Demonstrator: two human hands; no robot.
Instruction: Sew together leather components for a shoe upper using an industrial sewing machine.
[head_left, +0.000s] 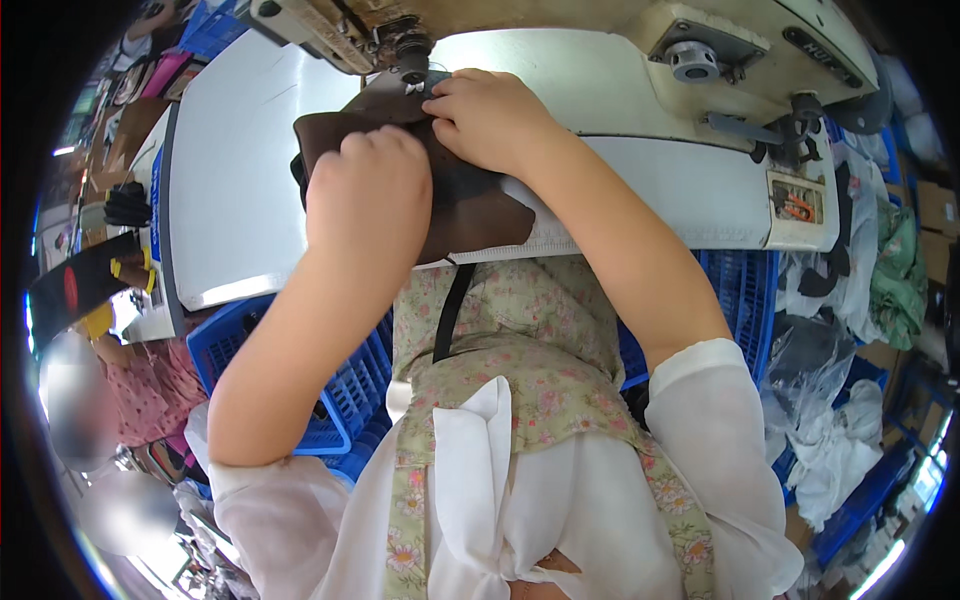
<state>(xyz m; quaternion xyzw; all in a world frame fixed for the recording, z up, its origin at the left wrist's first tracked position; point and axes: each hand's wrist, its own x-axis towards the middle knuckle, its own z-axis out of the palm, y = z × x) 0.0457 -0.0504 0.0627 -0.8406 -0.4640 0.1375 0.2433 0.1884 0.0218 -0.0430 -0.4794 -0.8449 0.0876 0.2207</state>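
Your left hand (368,190) is bent into a loose fist on top of the brown piece (478,226), a little blurred, with its fingertips tucked out of sight, so I cannot tell whether it is clamped on anything. Your right hand (490,122) has its fingers bent and slightly apart, their tips on the upper part of the piece just beside the presser foot (412,66); I cannot tell whether they pinch it. The piece lies on the white table (235,140) under both hands, its upper end at the foot of the sewing machine (545,14) and its lower end near the table's front edge. It is dark brown, thin and smooth, leather-like, with a soft sheen. Its left corner curls up over a darker layer, and its lower right end is paler brown with a rounded outline. A small silvery white detail (415,88) shows next to the foot, and a dark grey patch lies by your right fingertips. As for writing, the machine carries a dark nameplate (822,56) with pale raised lettering, the table's right end has a label (796,207) with an orange drawing, and fine scale marks (545,240) run along the front edge beside the piece.
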